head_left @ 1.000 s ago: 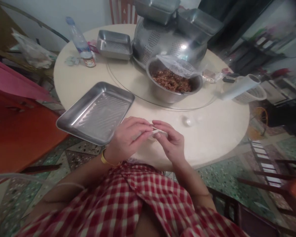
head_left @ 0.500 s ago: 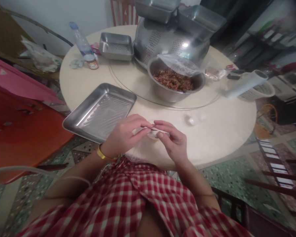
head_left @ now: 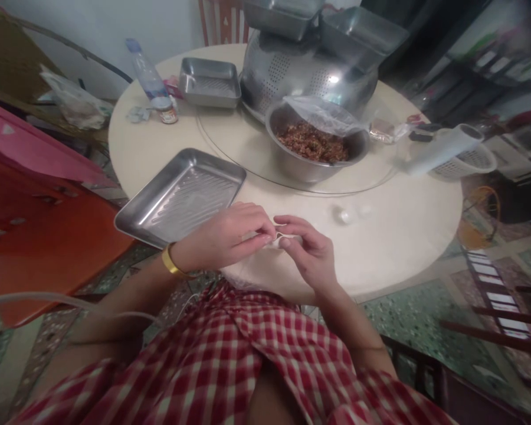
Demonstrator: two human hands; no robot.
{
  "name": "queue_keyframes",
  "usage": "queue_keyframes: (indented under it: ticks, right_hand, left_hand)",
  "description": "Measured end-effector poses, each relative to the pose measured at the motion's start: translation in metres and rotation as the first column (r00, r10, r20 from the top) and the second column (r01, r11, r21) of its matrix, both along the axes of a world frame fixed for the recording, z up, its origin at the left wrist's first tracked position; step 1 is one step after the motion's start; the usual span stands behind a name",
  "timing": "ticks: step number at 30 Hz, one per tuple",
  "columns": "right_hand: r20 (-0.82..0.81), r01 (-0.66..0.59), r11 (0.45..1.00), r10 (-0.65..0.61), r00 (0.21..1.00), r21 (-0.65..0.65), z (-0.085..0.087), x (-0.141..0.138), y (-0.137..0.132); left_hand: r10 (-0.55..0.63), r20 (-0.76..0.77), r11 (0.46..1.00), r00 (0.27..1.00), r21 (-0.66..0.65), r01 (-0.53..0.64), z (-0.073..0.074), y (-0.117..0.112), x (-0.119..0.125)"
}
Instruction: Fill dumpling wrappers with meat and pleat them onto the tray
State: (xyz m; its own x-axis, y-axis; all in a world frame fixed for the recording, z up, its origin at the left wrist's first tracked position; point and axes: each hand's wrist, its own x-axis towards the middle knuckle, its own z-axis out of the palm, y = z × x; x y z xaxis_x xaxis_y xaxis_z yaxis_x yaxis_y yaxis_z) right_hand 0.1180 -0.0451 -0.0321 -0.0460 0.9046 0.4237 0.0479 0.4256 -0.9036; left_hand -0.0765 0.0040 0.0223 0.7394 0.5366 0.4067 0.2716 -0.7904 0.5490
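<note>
Both my hands meet over the near edge of the round cream table (head_left: 402,236). My left hand (head_left: 225,236), with a gold bangle at the wrist, pinches a small pale dough wrapper (head_left: 278,238) with curled fingers. My right hand (head_left: 310,254) pinches the same wrapper from the other side. An empty ribbed steel tray (head_left: 181,198) lies just left of my left hand. Beyond my hands stands a steel bowl (head_left: 314,168) of brown minced filling.
A large steel colander (head_left: 301,74) with trays stacked on it stands at the back, beside a smaller square tray (head_left: 210,82). A water bottle (head_left: 146,68) and small jar (head_left: 168,112) sit far left. A white roll (head_left: 438,150) lies in a basket at right. Wooden chairs stand right.
My hands have stayed together on the wrapper, fingers shifting slightly. My left forearm has stretched out further and the view has drifted a little.
</note>
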Motion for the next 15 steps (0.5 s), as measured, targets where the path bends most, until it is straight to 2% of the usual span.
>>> queue_keyframes:
  ticks: [6, 15]
  right_hand:
    - [0.044, -0.015, 1.0, 0.014, 0.999, 0.012, -0.001, 0.001, 0.0]
    - [0.063, -0.041, 0.999, 0.039, 0.997, 0.027, 0.0, 0.0, 0.001]
  left_hand:
    - [0.007, -0.017, 0.994, 1.0, 0.112, -0.005, 0.0, 0.0, 0.001]
    - [0.162, 0.088, 0.952, 0.983, 0.247, -0.179, -0.013, -0.012, 0.004]
